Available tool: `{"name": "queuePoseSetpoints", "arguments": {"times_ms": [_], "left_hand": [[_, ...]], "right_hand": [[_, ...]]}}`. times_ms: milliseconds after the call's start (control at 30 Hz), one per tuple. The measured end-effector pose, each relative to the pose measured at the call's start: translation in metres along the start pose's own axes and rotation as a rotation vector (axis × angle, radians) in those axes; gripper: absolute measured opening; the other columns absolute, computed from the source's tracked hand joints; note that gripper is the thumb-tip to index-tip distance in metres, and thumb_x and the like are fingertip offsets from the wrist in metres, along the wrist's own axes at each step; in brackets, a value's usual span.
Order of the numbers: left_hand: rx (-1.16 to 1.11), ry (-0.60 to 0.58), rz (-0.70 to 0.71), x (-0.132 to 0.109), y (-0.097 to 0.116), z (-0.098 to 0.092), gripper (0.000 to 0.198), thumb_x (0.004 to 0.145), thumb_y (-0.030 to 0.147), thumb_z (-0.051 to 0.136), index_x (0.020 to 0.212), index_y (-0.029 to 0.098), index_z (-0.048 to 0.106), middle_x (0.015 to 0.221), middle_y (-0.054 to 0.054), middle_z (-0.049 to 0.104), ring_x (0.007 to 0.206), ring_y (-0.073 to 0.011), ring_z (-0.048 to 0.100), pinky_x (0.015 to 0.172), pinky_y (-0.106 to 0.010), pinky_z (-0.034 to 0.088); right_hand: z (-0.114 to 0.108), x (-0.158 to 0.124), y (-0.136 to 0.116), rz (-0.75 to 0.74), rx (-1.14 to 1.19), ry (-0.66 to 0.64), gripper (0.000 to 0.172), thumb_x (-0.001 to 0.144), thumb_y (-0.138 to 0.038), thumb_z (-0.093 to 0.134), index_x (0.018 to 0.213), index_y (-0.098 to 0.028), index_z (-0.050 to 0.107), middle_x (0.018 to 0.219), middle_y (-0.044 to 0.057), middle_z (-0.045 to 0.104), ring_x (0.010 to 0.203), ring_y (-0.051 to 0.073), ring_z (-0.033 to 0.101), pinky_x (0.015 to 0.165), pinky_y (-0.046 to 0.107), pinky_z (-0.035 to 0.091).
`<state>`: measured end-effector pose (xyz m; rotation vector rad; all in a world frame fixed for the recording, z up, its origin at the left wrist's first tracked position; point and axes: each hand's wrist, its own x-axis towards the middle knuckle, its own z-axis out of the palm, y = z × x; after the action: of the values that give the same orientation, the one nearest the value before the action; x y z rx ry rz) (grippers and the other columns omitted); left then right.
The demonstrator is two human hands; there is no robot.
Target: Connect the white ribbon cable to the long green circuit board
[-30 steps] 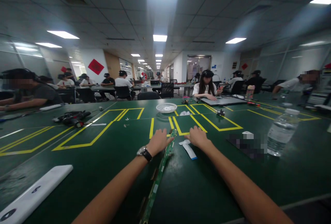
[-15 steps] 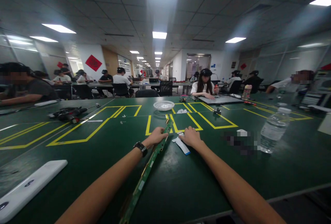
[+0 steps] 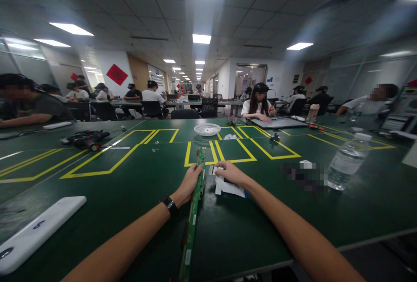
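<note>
A long, narrow green circuit board (image 3: 194,212) runs from the bottom edge up toward the yellow tape marks. My left hand (image 3: 190,183) is closed around it near its far end, thumb on top. To its right, my right hand (image 3: 233,173) pinches a white flat ribbon cable (image 3: 230,187) with a blue end. One light-coloured tip of the cable points at the board, with a small gap between them. The hand partly covers the cable, so its full shape is hidden.
A white plastic basket (image 3: 207,130) sits ahead. On the right stand a water bottle (image 3: 348,162) and a blurred-out dark item (image 3: 301,175). A white case (image 3: 42,232) lies left, a power tool (image 3: 86,139) behind it. A co-worker (image 3: 259,104) sits opposite at a grey panel (image 3: 278,123).
The circuit board's far end has swung left and now points more straight ahead. My right hand has lifted the ribbon cable and moved it slightly left, toward the board.
</note>
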<state>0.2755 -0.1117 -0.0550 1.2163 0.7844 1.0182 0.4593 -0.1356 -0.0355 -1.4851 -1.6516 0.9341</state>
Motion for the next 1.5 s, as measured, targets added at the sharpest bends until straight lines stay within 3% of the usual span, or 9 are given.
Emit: {"name": "queuePoseSetpoints", "arguments": {"times_ms": [67,167,367,767,1500], "left_hand": [[-0.017,-0.012,0.009,0.0,0.0,0.0,0.027,0.082,0.041,0.058,0.094,0.018,0.051,0.057,0.007,0.053,0.04,-0.0056,0.049,0.043,-0.016,0.043],[-0.025,-0.023,0.001,-0.001,0.001,0.0,0.027,0.083,0.039,0.059,0.098,0.018,0.052,0.054,0.007,0.053,0.041,-0.0065,0.049,0.045,-0.017,0.043],[-0.006,0.018,-0.006,-0.004,0.005,0.003,0.023,0.083,0.037,0.058,0.095,0.018,0.052,0.056,0.007,0.054,0.042,-0.0059,0.049,0.046,-0.016,0.042],[0.017,-0.006,-0.002,-0.003,0.002,0.001,0.031,0.079,0.043,0.061,0.095,0.019,0.051,0.057,0.007,0.054,0.044,-0.0068,0.05,0.044,-0.015,0.04],[0.043,-0.026,0.035,-0.001,-0.003,-0.002,0.027,0.083,0.042,0.058,0.094,0.019,0.05,0.057,0.007,0.053,0.043,-0.0058,0.048,0.046,-0.015,0.04]], "right_hand": [[0.008,-0.003,-0.003,-0.024,0.121,-0.04,0.017,0.076,-0.03,0.058,0.082,-0.014,0.063,0.06,-0.003,0.054,0.049,0.007,0.042,0.047,0.019,0.029],[0.016,-0.004,-0.005,-0.039,0.212,-0.043,0.023,0.077,-0.037,0.06,0.076,-0.014,0.062,0.058,-0.004,0.052,0.049,0.007,0.041,0.047,0.019,0.03],[0.022,-0.005,-0.007,-0.002,0.204,-0.021,0.02,0.075,-0.034,0.063,0.076,-0.014,0.064,0.056,-0.003,0.054,0.048,0.008,0.043,0.046,0.019,0.03],[0.024,-0.01,-0.014,-0.015,0.186,-0.018,0.021,0.075,-0.033,0.062,0.073,-0.013,0.065,0.055,-0.003,0.055,0.049,0.007,0.043,0.047,0.019,0.03],[0.024,-0.009,-0.012,0.013,0.252,-0.023,0.017,0.074,-0.03,0.062,0.073,-0.013,0.065,0.055,-0.004,0.056,0.048,0.008,0.044,0.048,0.019,0.031]]}}
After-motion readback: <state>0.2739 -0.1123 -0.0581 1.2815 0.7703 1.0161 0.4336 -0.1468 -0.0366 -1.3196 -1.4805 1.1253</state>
